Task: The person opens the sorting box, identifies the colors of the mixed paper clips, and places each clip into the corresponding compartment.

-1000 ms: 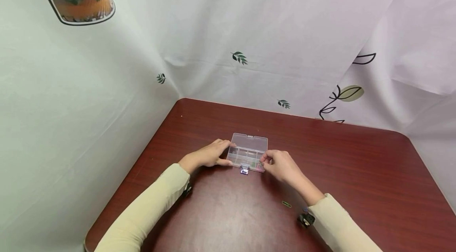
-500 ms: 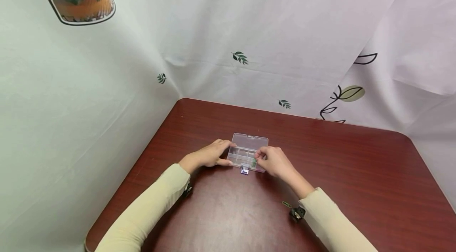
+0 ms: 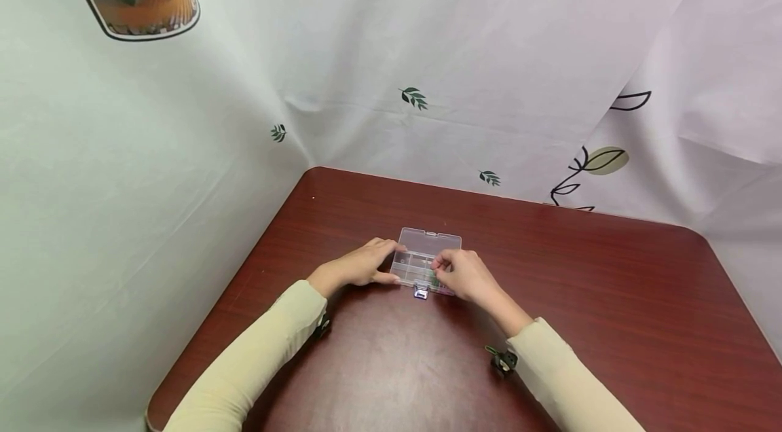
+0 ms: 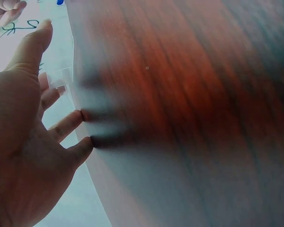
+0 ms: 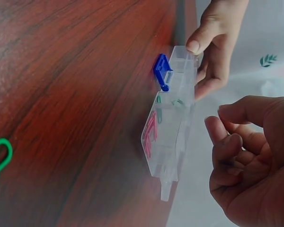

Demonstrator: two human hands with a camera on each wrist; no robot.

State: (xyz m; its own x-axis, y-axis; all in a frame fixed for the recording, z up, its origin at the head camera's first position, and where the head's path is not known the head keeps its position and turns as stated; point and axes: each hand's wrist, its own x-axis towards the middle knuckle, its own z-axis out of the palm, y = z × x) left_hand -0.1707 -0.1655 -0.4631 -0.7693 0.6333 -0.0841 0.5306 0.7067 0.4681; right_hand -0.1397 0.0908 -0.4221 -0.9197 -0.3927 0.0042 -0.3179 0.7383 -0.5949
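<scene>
A clear plastic compartment box (image 3: 417, 276) lies on the table with its lid (image 3: 430, 242) folded back and a blue latch (image 5: 161, 71) at its front. My left hand (image 3: 360, 263) grips the box's left end, thumb at the front and fingers farther back. Just above the right compartments is my right hand (image 3: 469, 274); its fingers are bent, and nothing shows between the fingertips (image 5: 211, 125) in the right wrist view. Pink paper clips (image 5: 150, 135) lie in one compartment, with a green paper clip (image 5: 178, 102) beside them.
A loose green paper clip (image 5: 1, 158) lies on the brown table (image 3: 580, 296), near the right wrist camera (image 3: 504, 363). White printed cloth (image 3: 519, 79) hangs behind the table and along its left side.
My right hand has shifted left and slightly away from me, from the box's right edge to over its inner compartments. The left hand has stayed on the box.
</scene>
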